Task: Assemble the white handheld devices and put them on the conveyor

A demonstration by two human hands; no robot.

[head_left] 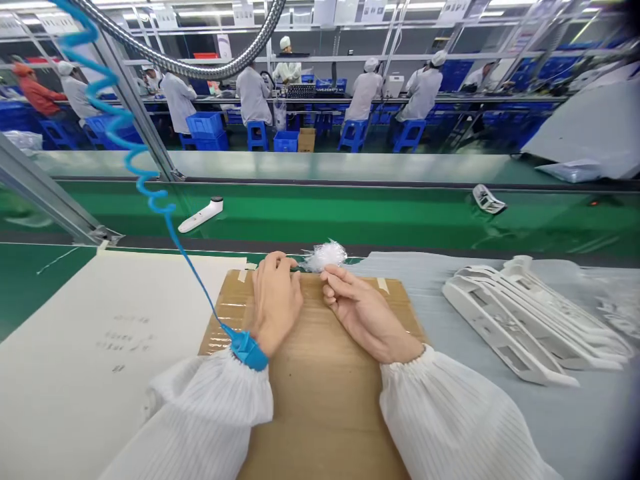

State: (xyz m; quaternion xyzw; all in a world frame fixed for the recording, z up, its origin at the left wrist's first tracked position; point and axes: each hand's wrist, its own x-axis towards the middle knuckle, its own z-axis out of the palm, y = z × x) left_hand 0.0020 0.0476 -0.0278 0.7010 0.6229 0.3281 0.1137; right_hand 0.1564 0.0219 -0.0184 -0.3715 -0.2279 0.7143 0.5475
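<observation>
Your left hand (275, 300) and right hand (367, 310) are both narrowed to a pinch on one white fibrous tuft (325, 257), held at the far edge of one cardboard sheet (320, 393). One blue wrist strap (245, 350) circles your left wrist; one stack of white plastic frames (520, 320) lies right of the sheet.
</observation>
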